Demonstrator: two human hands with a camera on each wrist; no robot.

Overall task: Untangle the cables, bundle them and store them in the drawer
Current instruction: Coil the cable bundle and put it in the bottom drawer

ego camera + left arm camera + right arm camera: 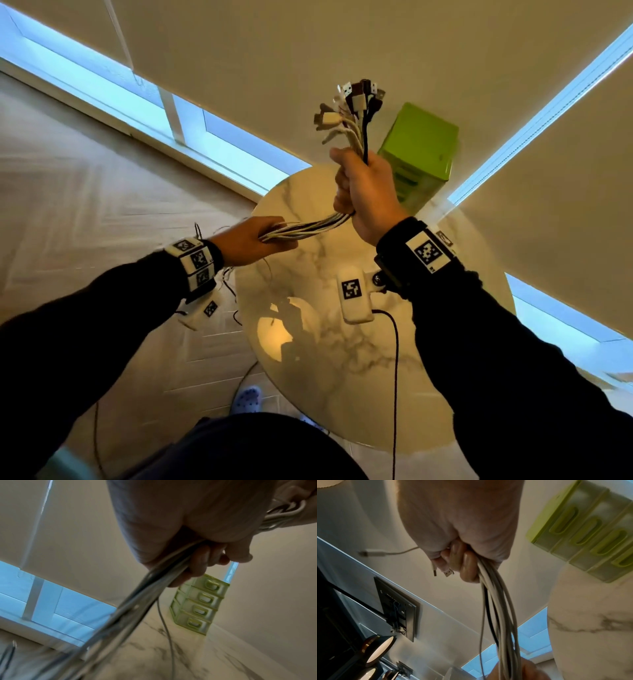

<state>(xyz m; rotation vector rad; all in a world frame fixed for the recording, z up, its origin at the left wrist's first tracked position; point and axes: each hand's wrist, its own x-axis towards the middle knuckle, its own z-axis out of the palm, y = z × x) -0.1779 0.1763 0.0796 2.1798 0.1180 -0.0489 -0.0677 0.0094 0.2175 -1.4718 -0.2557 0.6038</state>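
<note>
Two hands on one bundle of cables, both clear above the round marble-patterned table.

Writing: none readable. Only black-and-white square marker tags on the wristbands and on the small white unit hanging under the right wrist.

Right hand: closed in a fist around the bundle just below the plugs, held upright. Plug ends fan out above the fist — white, brown and black housings, several with flat metal USB-type tips. Roughly a dozen, though they overlap too much to count exactly.

Left hand: lower and to the left, fingers curled round the same bundle further down its length. Cables run taut between the two hands, mostly white or cream, at least one black. Past the left hand the loose tails drop toward the floor; the left wrist view is blurred there.

Drawer unit: one, green plastic, at the far edge of the table behind the right hand. Four drawers stacked, frosted fronts, green loop handles, all closed. Cables are not in it.

Floor: pale herringbone wood.
</note>
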